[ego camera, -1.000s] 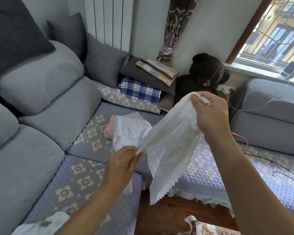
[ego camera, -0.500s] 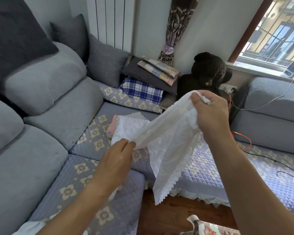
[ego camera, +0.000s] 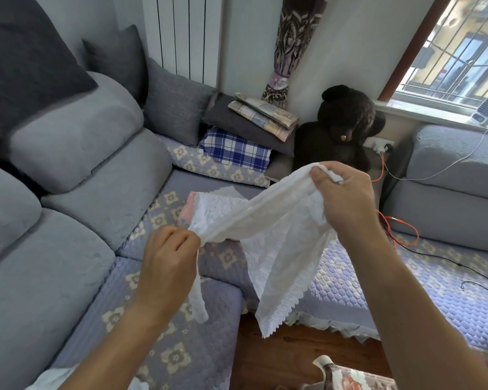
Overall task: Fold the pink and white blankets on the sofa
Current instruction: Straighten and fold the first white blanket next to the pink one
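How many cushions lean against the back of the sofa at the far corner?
2: a dark grey cushion stands by the radiator, and a lighter grey cushion leans right of it. A big dark one at the left edge is cut off; others may be hidden.

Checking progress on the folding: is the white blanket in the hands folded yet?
Not folded: the white lace-edged blanket hangs stretched between the left hand and right hand, its scalloped end dangling loose.

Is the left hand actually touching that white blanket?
Touching. The head view shows the left hand pinching one end of the white blanket.
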Demonstrator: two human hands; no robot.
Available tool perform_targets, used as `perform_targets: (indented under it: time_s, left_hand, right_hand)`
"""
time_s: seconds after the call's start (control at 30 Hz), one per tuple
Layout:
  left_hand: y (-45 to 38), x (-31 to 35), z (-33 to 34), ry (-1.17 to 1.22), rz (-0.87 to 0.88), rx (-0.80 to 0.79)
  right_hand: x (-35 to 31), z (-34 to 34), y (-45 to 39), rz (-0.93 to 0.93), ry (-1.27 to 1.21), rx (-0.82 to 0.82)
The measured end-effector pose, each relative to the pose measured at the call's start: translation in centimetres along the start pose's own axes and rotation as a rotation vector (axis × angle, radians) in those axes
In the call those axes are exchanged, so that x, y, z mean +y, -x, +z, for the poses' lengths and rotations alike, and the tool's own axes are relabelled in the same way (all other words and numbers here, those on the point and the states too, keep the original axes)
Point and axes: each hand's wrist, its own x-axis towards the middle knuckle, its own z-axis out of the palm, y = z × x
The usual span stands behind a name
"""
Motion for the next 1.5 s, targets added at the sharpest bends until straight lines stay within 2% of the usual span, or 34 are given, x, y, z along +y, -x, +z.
perform_targets:
  time_s: [0.17, 0.27, 0.43, 0.53, 0.7, 0.73, 0.87, 0.93, 1.03, 1.13, 1.2, 1.3, 1.37, 1.5]
  left_hand:
    - [1.2, 0.8, 0.4, 0.052, 0.092, -0.086]
    - [1.3, 0.7, 0.3, 0.037, 0.116, -0.076]
    - [1.6, 0.0, 0.1, 0.024, 0.058, 0.002]
    - [1.6, 0.6, -0.2, 0.008, -0.074, 0.036]
    - [2.4, 1.5, -1.0, 0.136, -0.132, -0.095]
    - [2.3, 1.9, -1.3, 0.199, -0.224, -0.125]
    - [1.7, 2.9, -1.5, 0.588, -0.832, -0.13]
    - [1.7, 2.4, -1.1, 0.651, -0.928, -0.16]
    - [1.9, 1.7, -0.7, 0.608, -0.912, -0.267]
    - [1.5, 1.6, -1.1, 0.552, -0.774, -0.314]
    - [1.2, 1.2, -1.4, 0.659, -0.756, -0.362]
    - [1.0, 0.6, -1.3, 0.858, -0.798, -0.619]
    - [1.2, 0.2, -1.0, 0.882, -0.763, -0.743]
    - [1.3, -0.3, -0.8, 0.922, -0.693, -0.801]
  right_hand:
    - [0.0, -0.2, 0.1, -0.015, 0.019, -0.006]
    - [0.1, -0.1, 0.2, -0.023, 0.02, -0.013]
    - [0.4, -0.1, 0.4, -0.028, 0.001, -0.01]
    - [0.7, 0.0, 0.7, -0.043, 0.004, -0.03]
    - [1.5, -0.2, 0.8, -0.087, 0.032, -0.055]
    - [1.7, -0.2, 0.8, -0.086, 0.027, -0.044]
    - [2.3, 0.0, 0.9, 0.003, -0.099, -0.061]
    - [2.4, 0.1, 1.2, 0.054, -0.175, -0.093]
    - [2.2, 0.1, 1.4, 0.084, -0.24, -0.141]
    - [2.3, 0.0, 1.2, 0.079, -0.174, -0.184]
    - [2.5, -0.3, 1.1, 0.067, -0.133, -0.185]
    - [3.0, -1.0, 0.9, 0.065, -0.126, -0.143]
    - [3.5, -1.4, 1.0, 0.087, -0.198, -0.13]
    - [4.8, -1.6, 1.6, 0.191, -0.52, -0.245]
